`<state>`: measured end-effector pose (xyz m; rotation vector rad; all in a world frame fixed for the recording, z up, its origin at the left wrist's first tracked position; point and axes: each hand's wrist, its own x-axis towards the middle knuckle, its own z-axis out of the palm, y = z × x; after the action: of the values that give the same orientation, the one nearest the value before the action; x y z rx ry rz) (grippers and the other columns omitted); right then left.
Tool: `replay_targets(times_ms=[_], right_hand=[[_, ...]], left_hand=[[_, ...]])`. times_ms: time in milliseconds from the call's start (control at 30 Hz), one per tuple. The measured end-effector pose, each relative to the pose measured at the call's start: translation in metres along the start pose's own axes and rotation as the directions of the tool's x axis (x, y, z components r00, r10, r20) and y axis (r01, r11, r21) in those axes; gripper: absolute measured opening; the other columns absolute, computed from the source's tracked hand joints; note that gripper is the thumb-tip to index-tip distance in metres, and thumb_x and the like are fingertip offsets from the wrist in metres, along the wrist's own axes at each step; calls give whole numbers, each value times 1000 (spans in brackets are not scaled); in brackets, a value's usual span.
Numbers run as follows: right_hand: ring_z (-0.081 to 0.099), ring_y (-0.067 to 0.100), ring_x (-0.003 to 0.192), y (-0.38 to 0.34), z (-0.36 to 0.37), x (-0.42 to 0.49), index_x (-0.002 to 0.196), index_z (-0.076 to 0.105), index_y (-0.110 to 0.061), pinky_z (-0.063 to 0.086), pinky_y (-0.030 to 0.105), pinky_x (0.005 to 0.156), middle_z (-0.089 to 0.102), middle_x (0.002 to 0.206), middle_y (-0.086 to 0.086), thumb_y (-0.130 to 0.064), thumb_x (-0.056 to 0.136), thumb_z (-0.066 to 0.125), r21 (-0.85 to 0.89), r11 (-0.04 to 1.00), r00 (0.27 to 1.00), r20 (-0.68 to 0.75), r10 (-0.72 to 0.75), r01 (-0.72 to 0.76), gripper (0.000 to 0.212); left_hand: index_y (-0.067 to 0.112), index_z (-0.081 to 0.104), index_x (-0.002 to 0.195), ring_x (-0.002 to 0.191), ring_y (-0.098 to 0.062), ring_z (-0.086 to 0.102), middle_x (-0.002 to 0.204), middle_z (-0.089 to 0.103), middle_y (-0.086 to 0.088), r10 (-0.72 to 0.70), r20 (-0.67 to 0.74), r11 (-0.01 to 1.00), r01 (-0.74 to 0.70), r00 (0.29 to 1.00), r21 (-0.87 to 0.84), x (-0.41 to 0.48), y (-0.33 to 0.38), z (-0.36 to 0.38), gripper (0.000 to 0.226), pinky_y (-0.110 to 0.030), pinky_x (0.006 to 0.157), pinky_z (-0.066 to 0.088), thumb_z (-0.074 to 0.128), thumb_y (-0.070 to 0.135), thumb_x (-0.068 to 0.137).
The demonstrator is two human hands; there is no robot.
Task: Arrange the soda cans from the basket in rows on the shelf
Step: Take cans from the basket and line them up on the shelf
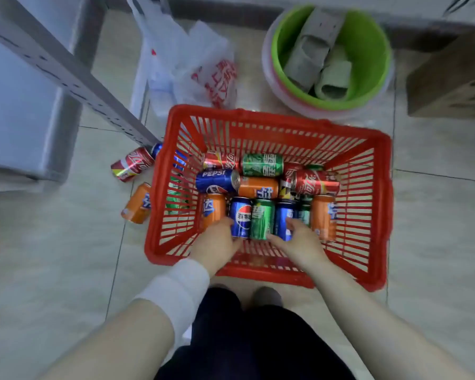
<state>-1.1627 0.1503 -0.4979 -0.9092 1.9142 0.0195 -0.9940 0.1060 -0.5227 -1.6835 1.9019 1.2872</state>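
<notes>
A: Cans point(258, 187) first. Where are they, and how do they lie?

B: All on their sides in the red basket point(383, 215) on the floor, beside the grey shelf point(66, 75). The near row points its long axes away from the person. Those behind lie crosswise, left to right.

A: And the hands?

B: Left hand point(217, 244) curls thumb and fingers round the near end of the blue Pepsi can point(241, 215). Right hand point(300, 244) does likewise on the second blue can point(283, 215). A green can point(262, 218) lies between the two.
</notes>
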Motion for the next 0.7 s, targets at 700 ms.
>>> replay_targets(times_ms=[700], right_hand=[[58, 20, 107, -37, 40, 163, 122, 53, -10, 49, 40, 94, 61, 117, 4, -35, 79, 71, 491, 869, 998, -54, -42, 63, 53]], left_hand=[[13, 39, 133, 126, -25, 36, 133, 46, -7, 256, -361, 936, -137, 897, 324, 156, -44, -5, 81, -35, 106, 29, 80, 31, 66]])
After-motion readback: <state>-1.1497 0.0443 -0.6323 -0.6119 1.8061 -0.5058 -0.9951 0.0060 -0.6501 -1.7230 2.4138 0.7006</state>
